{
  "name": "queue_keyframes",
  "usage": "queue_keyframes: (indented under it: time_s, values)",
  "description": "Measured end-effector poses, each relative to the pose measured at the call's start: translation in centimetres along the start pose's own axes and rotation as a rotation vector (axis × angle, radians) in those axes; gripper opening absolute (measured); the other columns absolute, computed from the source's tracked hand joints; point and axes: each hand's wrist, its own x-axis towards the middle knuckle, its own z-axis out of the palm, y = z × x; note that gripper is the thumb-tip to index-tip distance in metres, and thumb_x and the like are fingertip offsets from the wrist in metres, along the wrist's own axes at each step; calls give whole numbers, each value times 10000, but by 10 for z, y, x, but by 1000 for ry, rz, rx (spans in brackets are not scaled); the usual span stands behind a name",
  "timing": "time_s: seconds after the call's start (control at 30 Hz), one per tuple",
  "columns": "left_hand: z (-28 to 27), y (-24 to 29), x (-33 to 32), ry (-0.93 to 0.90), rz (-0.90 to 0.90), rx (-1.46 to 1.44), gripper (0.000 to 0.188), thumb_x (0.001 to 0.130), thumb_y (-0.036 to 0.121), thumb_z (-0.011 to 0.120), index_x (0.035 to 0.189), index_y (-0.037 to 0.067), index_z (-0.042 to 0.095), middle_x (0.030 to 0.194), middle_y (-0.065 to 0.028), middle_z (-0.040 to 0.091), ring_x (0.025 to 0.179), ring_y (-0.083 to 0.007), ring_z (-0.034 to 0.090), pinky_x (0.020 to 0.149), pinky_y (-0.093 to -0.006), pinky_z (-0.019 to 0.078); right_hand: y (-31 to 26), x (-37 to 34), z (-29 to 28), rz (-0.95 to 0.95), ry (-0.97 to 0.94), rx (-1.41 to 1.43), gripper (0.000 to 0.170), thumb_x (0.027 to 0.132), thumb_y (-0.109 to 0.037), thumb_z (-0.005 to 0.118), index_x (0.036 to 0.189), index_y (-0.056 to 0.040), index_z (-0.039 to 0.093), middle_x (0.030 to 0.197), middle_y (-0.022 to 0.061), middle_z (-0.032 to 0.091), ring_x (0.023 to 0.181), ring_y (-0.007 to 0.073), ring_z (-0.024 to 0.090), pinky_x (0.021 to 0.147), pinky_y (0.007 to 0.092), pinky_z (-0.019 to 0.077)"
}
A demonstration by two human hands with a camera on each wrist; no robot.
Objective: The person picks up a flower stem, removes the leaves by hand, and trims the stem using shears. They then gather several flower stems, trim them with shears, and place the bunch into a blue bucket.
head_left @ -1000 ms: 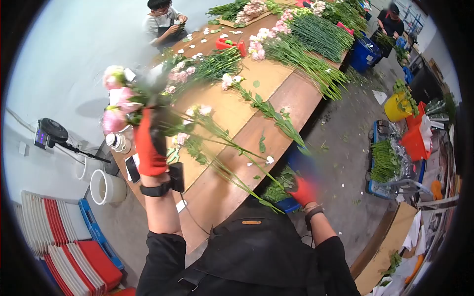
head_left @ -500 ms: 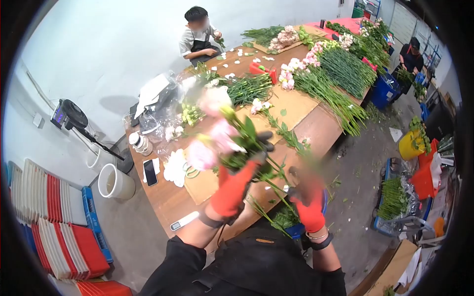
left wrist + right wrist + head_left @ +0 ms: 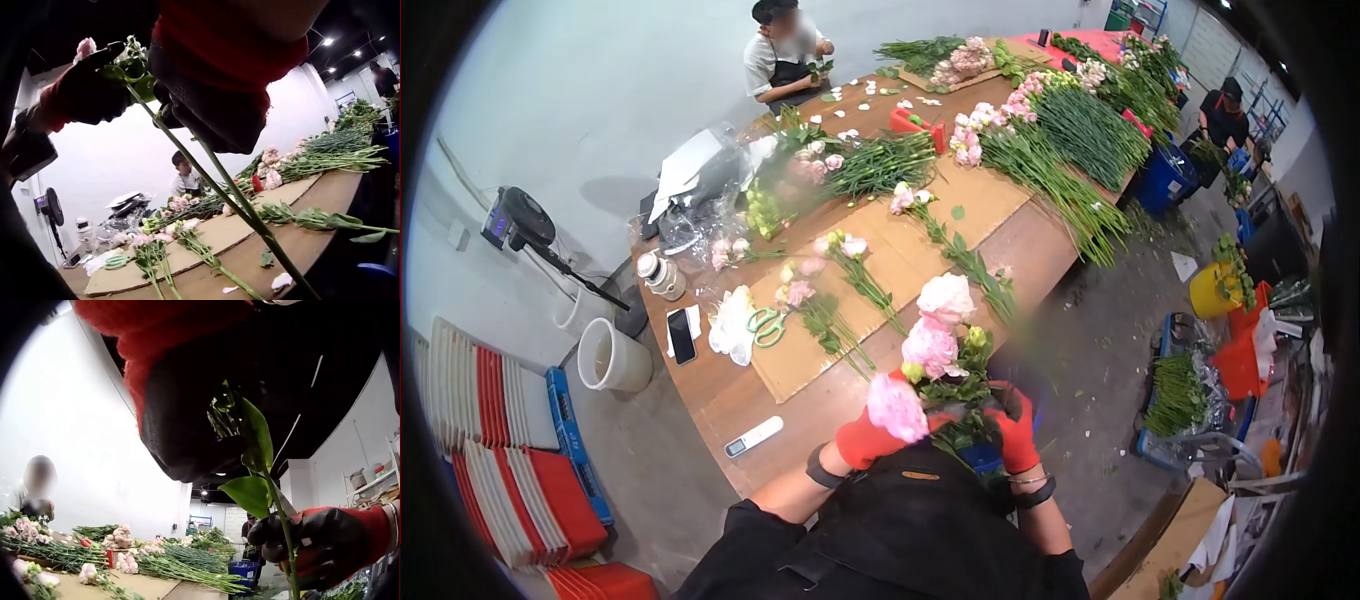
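Both hands wear red gloves with dark palms and fingers, close together before the black apron. My left hand (image 3: 862, 440) grips a leafy flower stem with large ruffled pink blooms (image 3: 930, 345), which look like lisianthus. One bloom covers part of that hand. Close on the right, my right hand (image 3: 1017, 430) holds the same stem among its leaves (image 3: 972, 392). In the left wrist view the green stem (image 3: 265, 235) forks and slants down below the gloves. The right wrist view shows the stem (image 3: 278, 506) with broad leaves (image 3: 247, 495) and dark gloved fingers curled at it.
Cut flower stems (image 3: 870, 275) lie on cardboard (image 3: 785, 378), near green-handled scissors (image 3: 766, 327), a phone (image 3: 682, 335) and a white handheld device (image 3: 754, 437). Large stem piles (image 3: 1050, 170) cover the far table. Two people work beyond. A white bucket (image 3: 614, 356) stands left.
My left hand has come from the far left of the table toward my body, carrying the pink blooms in beside my right hand. My right hand has moved up slightly to the leaves.
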Motion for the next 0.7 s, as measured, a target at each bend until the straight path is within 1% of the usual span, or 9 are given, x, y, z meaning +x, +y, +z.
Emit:
queue_keyframes:
  time_s: [0.1, 0.13, 0.23, 0.3, 0.37, 0.4, 0.5, 0.57, 0.7]
  values:
    - [32, 15, -6, 359, -152, -461, 653, 841, 134, 809, 1395, 19, 482, 1302, -122, 615, 1136, -217, 636, 953, -345, 513, 0, -4, -3, -5, 2, 8, 365, 760, 0, 679, 1125, 18, 661, 984, 32, 689, 923, 105, 622, 846, 258, 488]
    - [36, 15, -6, 435, -53, -369, 645, 864, 115, 775, 1414, 12, 456, 1294, -123, 607, 1164, -228, 610, 964, -361, 499, 0, -4, -2, 4, -5, -1, 362, 759, 2, 679, 1120, 16, 663, 982, 33, 690, 924, 110, 625, 846, 263, 490]
    - [33, 6, -5, 336, -113, -452, 633, 879, 112, 759, 1423, 13, 453, 1313, -121, 597, 1203, -220, 582, 999, -370, 476, 13, -5, -5, -27, -33, -45, 376, 750, 8, 684, 1125, 12, 664, 989, 38, 692, 930, 126, 632, 850, 273, 497]
    - [26, 14, -9, 249, -11, -145, 614, 876, 115, 759, 1412, 5, 481, 1339, -124, 591, 1239, -229, 568, 1043, -367, 448, 23, -5, -12, -54, -69, -80, 395, 746, 11, 691, 1140, 12, 661, 1004, 45, 692, 945, 136, 635, 861, 279, 498]
    - [22, 25, -2, 129, -118, -583, 591, 880, 117, 754, 1401, 0, 501, 1356, -131, 586, 1257, -234, 561, 1050, -360, 443, 26, -5, -18, -61, -113, -107, 415, 746, 12, 698, 1159, 13, 656, 1027, 54, 692, 970, 146, 636, 879, 286, 498]
    - [29, 17, -7, 105, -140, -589, 615, 855, 136, 780, 1396, 7, 516, 1377, -151, 574, 1292, -267, 546, 1080, -376, 424, 27, -8, -25, -49, -133, -129, 458, 746, 28, 703, 1200, 17, 641, 1103, 72, 681, 1032, 161, 629, 911, 297, 494]
    - [35, 8, -16, -34, -9, -483, 637, 810, 134, 794, 1377, 14, 530, 1367, -180, 570, 1322, -336, 516, 1111, -429, 398, -2, -30, -32, -47, -30, -143, 562, 770, 50, 673, 1318, 3, 565, 1198, 93, 653, 1147, 173, 602, 985, 320, 477]
    - [43, -2, 2, -253, 272, -575, 505, 795, 195, 730, 1242, 7, 588, 1290, -200, 578, 1268, -400, 517, 1121, -527, 362, 4, -50, -63, 21, 61, -432, 597, 765, 68, 662, 1345, -1, 542, 1213, 99, 651, 1174, 181, 597, 1021, 329, 459]
    - [62, -9, -13, -349, 265, -566, 511, 818, 293, 725, 1212, -10, 604, 1262, -198, 593, 1207, -398, 543, 1086, -530, 384, -86, -90, -60, 78, 194, -169, 605, 751, 140, 600, 1341, 17, 538, 1195, 117, 650, 1119, 209, 616, 998, 328, 465]
